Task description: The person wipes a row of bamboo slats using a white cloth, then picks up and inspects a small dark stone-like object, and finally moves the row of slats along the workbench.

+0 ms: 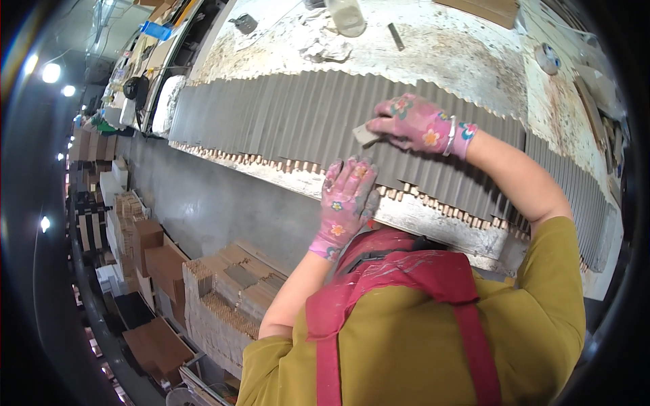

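Note:
A long row of thin grey-coated wooden strips (271, 122) lies side by side across the white workbench (440, 54), their bare wooden ends sticking out over the near edge. My right hand (416, 125), in a pink flowered glove, grips a small flat scraper (365, 135) pressed on the grey surface. Just below it, my left hand (347, 203), in a matching glove, lies flat with fingers spread on the strips at the near edge. My red apron and mustard shirt fill the lower frame.
On the stained bench top beyond the strips stand a clear jar (347, 15), crumpled white material (325, 49), a small dark tool (396, 36) and a tape roll (547, 57). Stacks of wooden strips (223, 298) and brown boxes (159, 260) sit on the floor at left.

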The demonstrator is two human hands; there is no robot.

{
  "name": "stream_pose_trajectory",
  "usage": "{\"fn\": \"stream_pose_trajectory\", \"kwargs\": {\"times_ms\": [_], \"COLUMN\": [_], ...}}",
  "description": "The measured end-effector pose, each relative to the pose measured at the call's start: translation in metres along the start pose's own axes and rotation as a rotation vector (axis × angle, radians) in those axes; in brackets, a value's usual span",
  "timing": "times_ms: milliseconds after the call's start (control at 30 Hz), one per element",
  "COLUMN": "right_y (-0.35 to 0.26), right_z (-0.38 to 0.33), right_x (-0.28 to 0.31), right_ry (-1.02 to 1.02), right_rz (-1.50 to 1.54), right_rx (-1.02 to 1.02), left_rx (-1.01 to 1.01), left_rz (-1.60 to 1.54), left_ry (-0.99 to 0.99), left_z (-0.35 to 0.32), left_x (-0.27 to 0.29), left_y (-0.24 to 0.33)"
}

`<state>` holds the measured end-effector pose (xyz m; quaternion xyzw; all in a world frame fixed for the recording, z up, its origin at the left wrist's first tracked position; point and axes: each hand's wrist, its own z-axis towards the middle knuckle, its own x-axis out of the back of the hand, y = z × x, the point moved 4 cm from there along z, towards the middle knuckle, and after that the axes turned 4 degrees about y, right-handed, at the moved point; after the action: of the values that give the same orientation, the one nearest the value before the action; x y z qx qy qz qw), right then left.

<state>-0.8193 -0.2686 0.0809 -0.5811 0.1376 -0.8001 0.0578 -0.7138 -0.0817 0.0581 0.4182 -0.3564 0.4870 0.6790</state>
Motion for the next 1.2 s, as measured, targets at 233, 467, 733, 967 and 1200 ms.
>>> {"fn": "stream_pose_trajectory", "kwargs": {"times_ms": [233,467,733,967,1200], "right_y": [0.063,0.022,0.029,0.011,-0.003], "right_z": [0.028,0.031,0.023,0.010,0.035], "right_x": [0.035,0.025,0.031,0.009,0.002], "right_ry": [0.039,-0.042,0.312,0.437,0.385], "right_rz": [-0.306,-0.140,0.215,0.484,0.497], "right_rx": [-0.266,-0.104,-0.440,-0.625,-0.566], "left_rx": [0.007,-0.041,0.134,0.546,0.590], "left_rz": [-0.013,-0.049,-0.225,-0.026,0.175], "left_ry": [0.071,0.066,0.270,0.455,0.314], "left_z": [0.001,-0.010,-0.017,-0.072,-0.099], "left_x": [0.001,-0.010,0.032,0.038,0.002], "left_y": [-0.005,-0.016,-0.051,-0.186,-0.213]}}
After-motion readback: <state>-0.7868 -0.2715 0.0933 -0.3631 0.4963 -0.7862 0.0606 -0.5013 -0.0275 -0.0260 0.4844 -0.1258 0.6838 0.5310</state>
